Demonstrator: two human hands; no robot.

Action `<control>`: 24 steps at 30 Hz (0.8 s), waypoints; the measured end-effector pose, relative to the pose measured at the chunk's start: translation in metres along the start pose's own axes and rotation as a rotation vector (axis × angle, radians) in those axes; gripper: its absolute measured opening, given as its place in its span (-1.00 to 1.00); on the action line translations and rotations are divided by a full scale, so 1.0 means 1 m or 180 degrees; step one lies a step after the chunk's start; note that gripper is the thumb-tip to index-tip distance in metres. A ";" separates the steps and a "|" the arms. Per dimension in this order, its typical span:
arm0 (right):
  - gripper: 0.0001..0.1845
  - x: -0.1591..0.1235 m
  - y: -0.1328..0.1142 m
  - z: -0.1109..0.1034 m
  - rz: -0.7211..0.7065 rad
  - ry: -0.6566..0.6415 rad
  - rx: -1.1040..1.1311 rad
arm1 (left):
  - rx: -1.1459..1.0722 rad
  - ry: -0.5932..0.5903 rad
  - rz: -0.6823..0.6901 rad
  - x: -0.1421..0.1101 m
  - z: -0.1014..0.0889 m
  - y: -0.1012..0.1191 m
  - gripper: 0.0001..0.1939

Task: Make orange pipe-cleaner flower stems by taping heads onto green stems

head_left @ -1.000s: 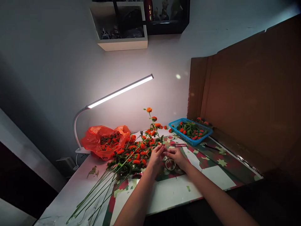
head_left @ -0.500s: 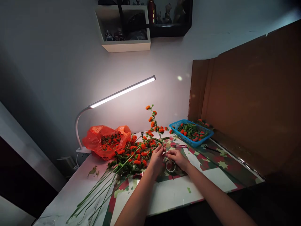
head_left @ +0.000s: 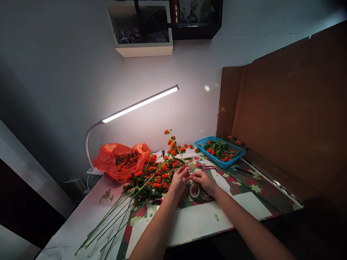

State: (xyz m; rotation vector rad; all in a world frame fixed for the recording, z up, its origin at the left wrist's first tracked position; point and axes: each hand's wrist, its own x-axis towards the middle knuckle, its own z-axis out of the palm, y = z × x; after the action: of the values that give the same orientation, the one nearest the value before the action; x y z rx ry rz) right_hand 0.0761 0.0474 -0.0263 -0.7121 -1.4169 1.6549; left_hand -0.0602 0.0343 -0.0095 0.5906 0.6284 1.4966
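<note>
Left hand [head_left: 179, 180] pinches the orange-flowered stem [head_left: 172, 144], leaning left, at the flower pile's [head_left: 151, 178] right side. Right hand's [head_left: 205, 183] fingers close together alongside; can't tell on what. Best: firm left pinch, small right-hand moves, pale ring [head_left: 191, 193] untangled.

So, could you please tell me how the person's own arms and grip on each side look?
The left grip and right grip are bare human hands, without gloves. The left forearm and right forearm narrow toward the wrists; no sleeve, watch or bracelet shows. Any rings are too small to tell.
</note>
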 end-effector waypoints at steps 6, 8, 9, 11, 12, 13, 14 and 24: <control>-0.60 -0.001 -0.004 0.002 0.0048 0.0023 0.0116 | -0.0135 -0.0173 -0.0051 -0.001 0.003 0.002 -0.70; -0.59 0.000 -0.003 0.002 0.0062 0.0059 0.0137 | -0.0168 -0.0201 -0.0051 -0.001 0.004 0.004 -0.72; -0.60 0.000 -0.002 0.001 0.0063 0.0074 0.0128 | -0.0177 -0.0208 -0.0048 -0.002 0.005 0.005 -0.73; -0.60 0.001 -0.001 0.000 0.0092 0.0093 0.0098 | -0.0178 -0.0227 -0.0055 -0.002 0.006 0.006 -0.76; -0.61 0.001 0.000 -0.001 0.0113 0.0095 0.0088 | -0.0174 -0.0238 -0.0063 -0.003 0.006 0.007 -0.76; -0.61 0.001 0.000 -0.001 0.0129 0.0090 0.0079 | -0.0170 -0.0247 -0.0073 -0.003 0.007 0.007 -0.76; -0.62 0.001 0.000 -0.001 0.0138 0.0086 0.0070 | -0.0166 -0.0253 -0.0088 -0.003 0.007 0.008 -0.76; -0.62 -0.004 -0.013 -0.005 0.0170 -0.0311 -0.0189 | -0.0060 -0.0206 -0.0140 -0.001 0.007 0.009 -0.77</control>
State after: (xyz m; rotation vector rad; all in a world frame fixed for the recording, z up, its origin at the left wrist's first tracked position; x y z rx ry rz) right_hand 0.0852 0.0468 -0.0155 -0.7165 -1.5333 1.7154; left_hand -0.0615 0.0331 0.0013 0.6048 0.5731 1.4353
